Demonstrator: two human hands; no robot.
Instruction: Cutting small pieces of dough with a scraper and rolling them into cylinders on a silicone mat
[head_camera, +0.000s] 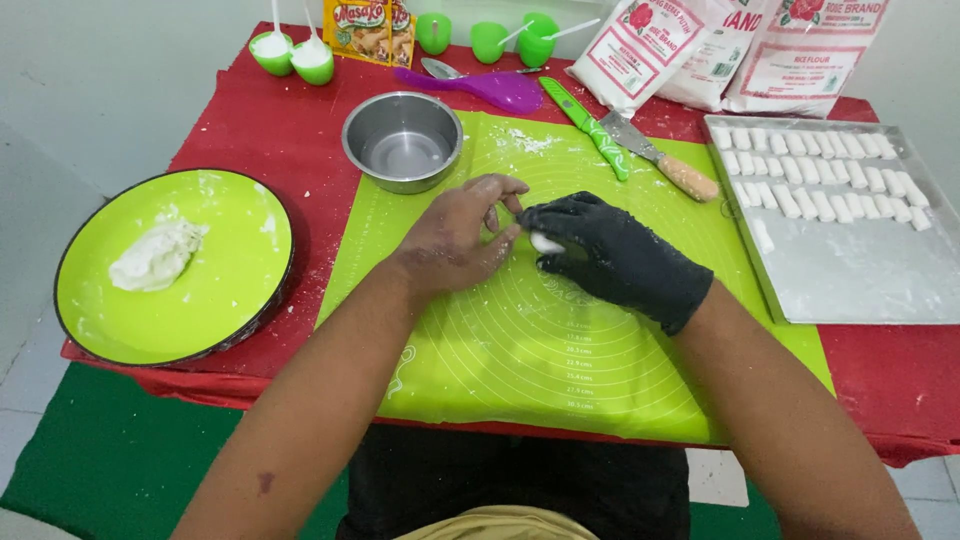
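A red cloth-covered table (300, 130) carries everything. On it lies a lime-green silicone pastry mat (560, 360), flat, printed with concentric rings and dusted with white flour near its far edge.

To the right sits a rectangular metal baking tray (860, 285), floured, holding rows of small white dough logs (820, 185) across its far half; the near half is bare apart from one stray log. To the left, a round lime-green plate with a dark rim (230, 290) holds one soft, irregular lump of white dough (157, 256) and smears of flour. A round stainless-steel bowl (403, 140) stands at the mat's far left corner; its inside looks bare and shiny.

Along the far edge: white paper flour bags with red print (700, 50), small green plastic cups (487, 40), two of which (295, 55) hold white contents and spoons, and yellow seasoning sachets (372, 28). A purple plastic spoon (480, 87), a green-handled knife (590, 125) and a wooden-handled scraper (662, 160) lie near the bowl.

At mat centre, the bare left hand (455, 240) is floury, with fingers curled, fingertips touching a small white dough piece (546, 242). The right hand in a black glove (615, 258) closes over that piece, pinching it just above the mat between both hands.
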